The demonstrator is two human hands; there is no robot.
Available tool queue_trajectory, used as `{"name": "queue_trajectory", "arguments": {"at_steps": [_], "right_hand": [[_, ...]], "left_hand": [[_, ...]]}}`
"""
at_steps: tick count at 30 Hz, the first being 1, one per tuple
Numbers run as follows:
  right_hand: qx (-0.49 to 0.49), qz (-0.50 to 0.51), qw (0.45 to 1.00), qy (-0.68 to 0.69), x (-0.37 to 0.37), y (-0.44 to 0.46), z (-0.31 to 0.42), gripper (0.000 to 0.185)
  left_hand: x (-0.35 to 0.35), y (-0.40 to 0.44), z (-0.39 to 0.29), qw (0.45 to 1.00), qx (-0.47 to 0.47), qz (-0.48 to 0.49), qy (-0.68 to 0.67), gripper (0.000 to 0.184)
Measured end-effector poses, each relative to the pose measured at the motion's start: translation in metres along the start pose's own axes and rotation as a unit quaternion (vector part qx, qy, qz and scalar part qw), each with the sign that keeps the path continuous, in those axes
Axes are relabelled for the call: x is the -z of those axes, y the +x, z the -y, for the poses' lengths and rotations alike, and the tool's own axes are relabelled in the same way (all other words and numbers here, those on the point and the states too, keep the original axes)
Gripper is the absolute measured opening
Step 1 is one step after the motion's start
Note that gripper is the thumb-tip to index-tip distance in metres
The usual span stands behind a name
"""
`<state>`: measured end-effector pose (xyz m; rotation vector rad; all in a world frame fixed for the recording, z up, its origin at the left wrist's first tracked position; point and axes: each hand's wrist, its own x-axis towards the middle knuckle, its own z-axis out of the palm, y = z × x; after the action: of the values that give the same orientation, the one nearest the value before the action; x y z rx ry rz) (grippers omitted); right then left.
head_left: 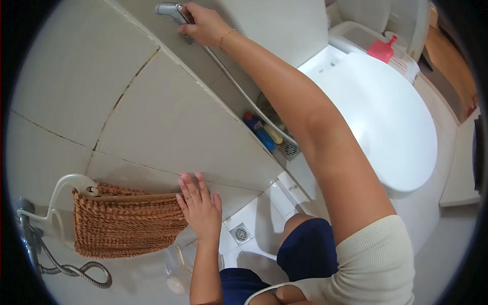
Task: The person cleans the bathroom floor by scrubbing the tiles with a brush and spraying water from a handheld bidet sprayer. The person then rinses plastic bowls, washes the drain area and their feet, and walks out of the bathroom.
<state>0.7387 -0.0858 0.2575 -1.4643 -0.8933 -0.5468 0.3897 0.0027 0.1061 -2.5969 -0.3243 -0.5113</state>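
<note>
My right hand (206,25) reaches to the top of the view with its fingers wrapped round a chrome hand sprayer (173,10), whose head points left. From it a metal hose (234,79) runs down behind the forearm. My left hand (201,208) is lower, palm down with its fingers spread, at the right end of a brown textured mat (127,223). Its thumb side is away from the mat, and whether the fingers press on it I cannot tell. The mat hangs folded over a white plastic hanger (56,198).
A white toilet (396,117) stands on the right, with a pink item (382,49) beyond it. Blue and yellow bottles (262,133) sit by the partition. A floor drain (240,234), a clear container (178,264) and a coiled shower hose (91,272) are lower down.
</note>
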Motion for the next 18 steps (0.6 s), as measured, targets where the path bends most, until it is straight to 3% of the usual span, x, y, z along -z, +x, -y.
{"name": "queue_trajectory", "arguments": {"at_steps": [3, 5, 8, 18], "right_hand": [[-0.04, -0.01, 0.999, 0.017, -0.015, 0.024, -0.011, 0.031], [0.041, -0.085, 0.996, -0.004, -0.029, 0.045, -0.021, 0.028], [0.056, -0.065, 0.996, 0.01, -0.036, 0.055, -0.032, 0.031], [-0.081, 0.018, 0.994, -0.068, -0.04, 0.033, -0.043, 0.037]], "left_hand": [[0.005, 0.002, -0.001, 1.0, 0.004, 0.018, 0.002, 0.08], [0.007, 0.001, -0.002, 0.999, 0.017, 0.035, -0.009, 0.081], [0.0, 0.0, 0.0, 0.999, 0.014, 0.03, 0.0, 0.081], [-0.01, -0.002, 0.002, 0.999, -0.015, -0.001, 0.045, 0.08]]}}
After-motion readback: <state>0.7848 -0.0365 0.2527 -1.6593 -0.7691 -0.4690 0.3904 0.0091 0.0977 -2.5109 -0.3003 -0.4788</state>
